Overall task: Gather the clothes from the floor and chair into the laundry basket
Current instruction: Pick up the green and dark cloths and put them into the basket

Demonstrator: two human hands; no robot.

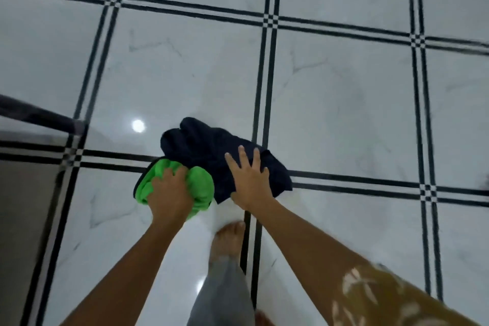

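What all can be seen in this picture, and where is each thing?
bright green bunched cloth: one, green, left of centre, gripped by the left hand.
dark navy crumpled garment: one, navy, centre, beside the green cloth.
white marble tiled floor: one, white with black double lines, everywhere.
dark blurred furniture edge: one, dark, far left; unclear what it is.
left hand: one, fingers closed on the green cloth.
right hand: one, fingers spread over the navy garment.
bare foot: one, below the hands.

Glossy white marble floor (344, 114) crossed by paired black lines (264, 87); round lamp glare (138, 125); at left, perhaps a dark furniture edge (39, 114), blurred.
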